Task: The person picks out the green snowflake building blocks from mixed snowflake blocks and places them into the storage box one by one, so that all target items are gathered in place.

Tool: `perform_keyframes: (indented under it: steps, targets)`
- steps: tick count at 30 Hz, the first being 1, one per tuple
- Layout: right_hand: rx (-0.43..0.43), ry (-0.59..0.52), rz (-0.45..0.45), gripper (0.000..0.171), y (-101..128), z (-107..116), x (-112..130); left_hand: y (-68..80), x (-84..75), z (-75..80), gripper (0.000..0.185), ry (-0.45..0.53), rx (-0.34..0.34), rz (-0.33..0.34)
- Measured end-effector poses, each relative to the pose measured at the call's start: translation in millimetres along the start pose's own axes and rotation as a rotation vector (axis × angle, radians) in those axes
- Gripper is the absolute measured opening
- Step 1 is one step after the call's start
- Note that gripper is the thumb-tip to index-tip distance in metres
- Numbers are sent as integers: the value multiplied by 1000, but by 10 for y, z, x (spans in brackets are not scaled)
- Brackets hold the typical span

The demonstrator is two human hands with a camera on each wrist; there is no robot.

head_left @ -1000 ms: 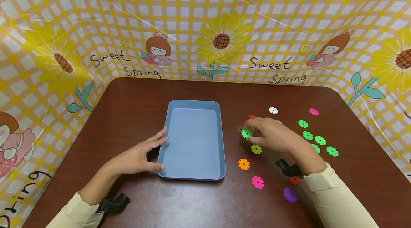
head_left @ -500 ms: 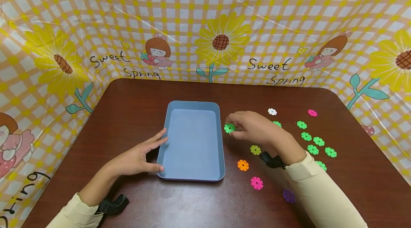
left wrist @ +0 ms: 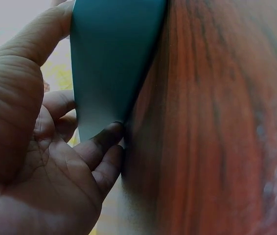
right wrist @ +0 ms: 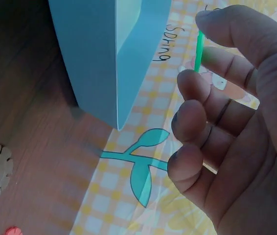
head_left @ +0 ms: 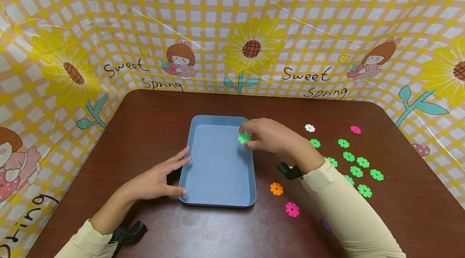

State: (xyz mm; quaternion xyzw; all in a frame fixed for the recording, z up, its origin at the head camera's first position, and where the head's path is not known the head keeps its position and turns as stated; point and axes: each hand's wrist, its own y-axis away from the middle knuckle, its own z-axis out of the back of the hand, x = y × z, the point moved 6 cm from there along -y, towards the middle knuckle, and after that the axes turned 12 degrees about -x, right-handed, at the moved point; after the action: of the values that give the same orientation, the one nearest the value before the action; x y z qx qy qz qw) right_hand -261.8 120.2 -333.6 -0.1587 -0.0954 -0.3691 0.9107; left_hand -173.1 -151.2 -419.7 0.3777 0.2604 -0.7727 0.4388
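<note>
Right hand (head_left: 270,137) pinches green disc (head_left: 244,138) edge-on over blue tray (head_left: 218,199) rim at 3 o'clock, left hand (head_left: 160,177) relaxed against its 9 o'clock side; thin pinch may slip, dropping the disc outside.

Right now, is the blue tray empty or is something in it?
Empty. The tray has a bare floor; the green flower piece is pinched above it by the right hand.

Head view: taken from above, angled forward and down; the whole table (head_left: 145,108) and patterned backdrop (head_left: 232,15) are covered.
Left wrist view: shot close at table level; the tray (left wrist: 111,58) wall and left hand (left wrist: 35,147) are framed.
Right wrist view: shot close from below the right hand (right wrist: 236,127), faced toward the backdrop.
Shared: the blue tray (head_left: 218,161) is seen in all three.
</note>
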Motion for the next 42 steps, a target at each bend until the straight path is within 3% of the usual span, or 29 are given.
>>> perform_keyframes:
  steps: [10, 24, 42]
  targets:
    - [13, 81, -27, 24, -231, -68, -45, -2, 1, 4, 93, 4, -1, 2]
    - [29, -19, -53, 24, -573, -103, -30, -11, 24, 11, 93, -3, -6, 11]
    - [31, -92, -32, 20, -903, -346, 23, -16, 33, 18, 95, -1, 0, 18]
